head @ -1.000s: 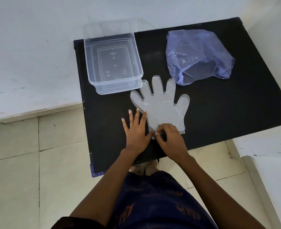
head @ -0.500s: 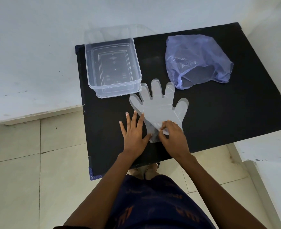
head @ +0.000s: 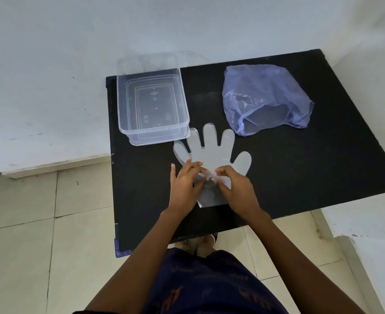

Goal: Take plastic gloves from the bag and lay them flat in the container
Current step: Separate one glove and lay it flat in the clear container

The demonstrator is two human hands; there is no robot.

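Note:
A clear plastic glove (head: 212, 152) lies flat on the black table (head: 300, 173), fingers pointing away from me. My left hand (head: 183, 189) rests on its left palm area and pinches the plastic near the middle. My right hand (head: 237, 189) pinches the same plastic from the right, fingertips close to the left hand's. The cuff shows between my wrists. A clear rectangular container (head: 152, 105) stands at the table's far left, nothing visible inside. A crumpled purple plastic bag (head: 264, 96) lies at the far right, its mouth facing me.
A white wall runs behind and to the left of the table. The container's lid (head: 159, 141) sits under it, touching one glove fingertip. Tiled floor (head: 39, 245) lies left of the table. A white ledge (head: 368, 223) stands at the right. My feet show under the table edge.
Both hands have slid forward along the glove from its cuff to its palm. My left hand, flat before, now curls its fingers onto the plastic beside the right hand's pinch.

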